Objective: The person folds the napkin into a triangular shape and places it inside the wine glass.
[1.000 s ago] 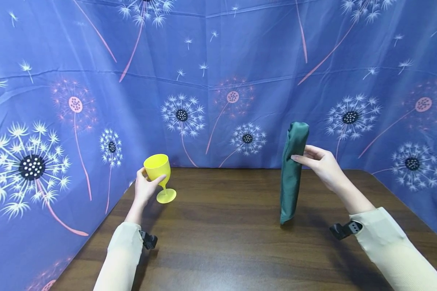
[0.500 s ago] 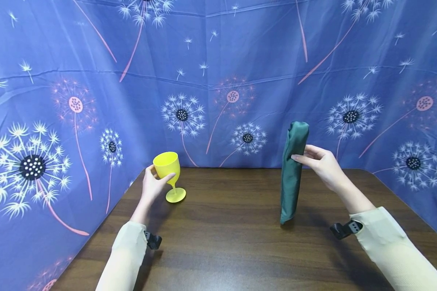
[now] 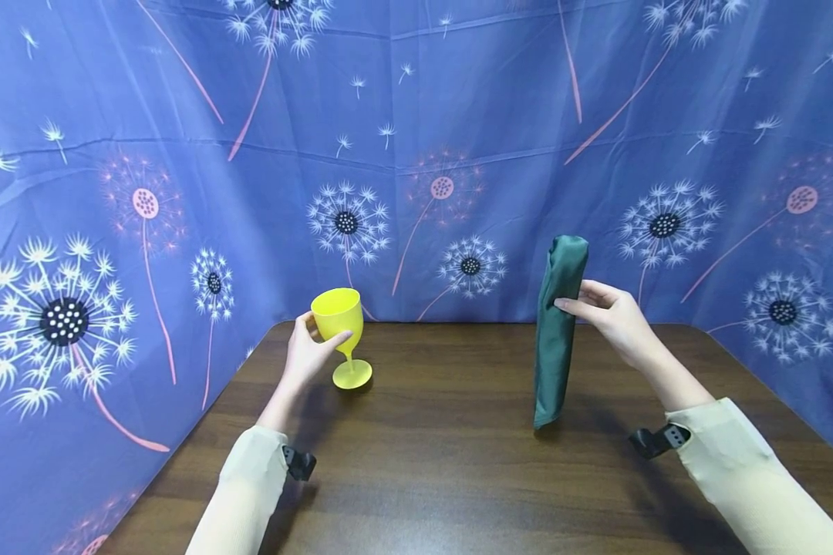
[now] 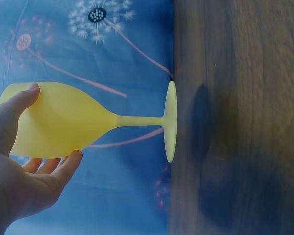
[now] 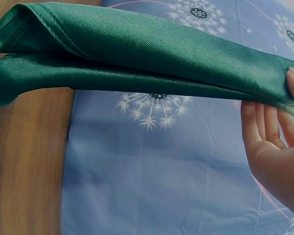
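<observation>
A yellow plastic goblet (image 3: 338,314) is upright at the left of the table, its bowl gripped between the thumb and fingers of my left hand (image 3: 307,351). In the left wrist view the goblet's foot (image 4: 171,122) stands apart from its shadow on the wood. On the right, a rolled green satin napkin (image 3: 558,331) hangs nearly upright. My right hand (image 3: 614,316) pinches it above its middle, thumb on the near side and fingers behind. The right wrist view shows loose folds at the napkin's lower end (image 5: 19,49); whether that end touches the table I cannot tell.
The brown wooden table (image 3: 444,462) spreads under both hands. A blue dandelion-print cloth (image 3: 403,154) hangs behind it and along its sides. Small black cameras (image 3: 300,462) sit at the cuffs of both pale sleeves (image 3: 246,482).
My left hand has carried the goblet rightward, toward the middle of the table. The right hand and the napkin have stayed in about the same place.
</observation>
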Demonstrator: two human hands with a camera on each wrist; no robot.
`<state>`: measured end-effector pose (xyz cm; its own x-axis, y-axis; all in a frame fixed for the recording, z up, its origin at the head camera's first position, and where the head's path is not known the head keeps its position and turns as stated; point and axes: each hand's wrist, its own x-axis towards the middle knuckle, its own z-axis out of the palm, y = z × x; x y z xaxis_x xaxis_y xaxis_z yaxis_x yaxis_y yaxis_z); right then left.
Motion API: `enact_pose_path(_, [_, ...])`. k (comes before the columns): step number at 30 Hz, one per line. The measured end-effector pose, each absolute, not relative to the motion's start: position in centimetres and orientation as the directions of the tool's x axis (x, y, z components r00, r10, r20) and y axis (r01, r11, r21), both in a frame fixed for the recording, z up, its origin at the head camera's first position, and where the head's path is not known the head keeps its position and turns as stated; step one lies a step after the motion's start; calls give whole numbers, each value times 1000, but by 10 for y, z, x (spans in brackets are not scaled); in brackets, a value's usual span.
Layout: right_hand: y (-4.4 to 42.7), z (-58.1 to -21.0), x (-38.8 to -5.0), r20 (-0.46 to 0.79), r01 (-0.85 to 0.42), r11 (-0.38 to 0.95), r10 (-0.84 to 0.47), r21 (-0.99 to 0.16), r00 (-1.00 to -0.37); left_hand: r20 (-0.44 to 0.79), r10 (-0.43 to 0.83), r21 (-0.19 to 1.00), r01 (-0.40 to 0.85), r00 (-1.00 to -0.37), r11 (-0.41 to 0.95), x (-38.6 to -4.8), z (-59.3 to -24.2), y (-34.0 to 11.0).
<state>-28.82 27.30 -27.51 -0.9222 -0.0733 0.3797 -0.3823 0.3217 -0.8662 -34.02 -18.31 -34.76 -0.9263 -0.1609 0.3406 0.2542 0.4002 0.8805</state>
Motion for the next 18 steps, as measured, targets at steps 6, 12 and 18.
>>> enact_pose_path(6, [271,-276,-287,398,-408,324,-98,-854,-912,352,-112,882,288,-929,373,-335,-346,-168])
enact_pose_path(12, [269,-277,-287,411,-429,341,-128,-836,-903,376,-69,875,330,-924,355,-331,-346,-151])
enact_pose_path(18, [270,-277,-286,391,-395,369,-87,-841,-916,365,-16,876,338,-931,343,-320,-333,-133])
